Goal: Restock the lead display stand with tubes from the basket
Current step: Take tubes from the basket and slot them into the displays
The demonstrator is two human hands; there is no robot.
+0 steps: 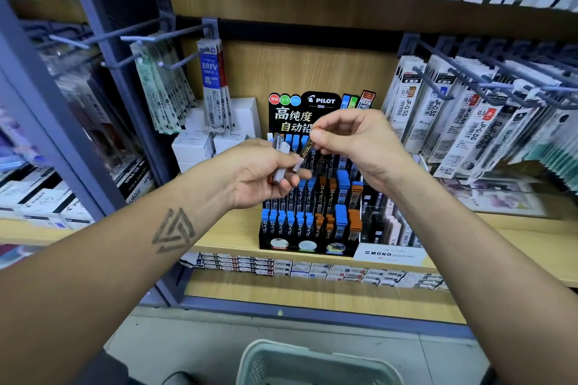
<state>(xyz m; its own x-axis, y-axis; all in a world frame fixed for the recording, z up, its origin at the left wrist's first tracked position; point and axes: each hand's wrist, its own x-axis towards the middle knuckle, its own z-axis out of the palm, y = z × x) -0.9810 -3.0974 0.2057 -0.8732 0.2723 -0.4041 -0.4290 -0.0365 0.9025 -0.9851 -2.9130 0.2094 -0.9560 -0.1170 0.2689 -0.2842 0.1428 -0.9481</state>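
Black lead display stand (308, 245) sits on the wooden shelf (231, 228). Left hand (262, 175) grips several tubes (280, 162); right hand (350, 141) pinches one tube (306, 151) (brown-capped) above it. Basket (316, 362) waits on the floor below.

A pale wooden shelf (237, 233) carries the black tiered lead display stand (312, 222), a clear Mono display (386, 228) touching its right side, and white boxes (200, 142) behind its left.
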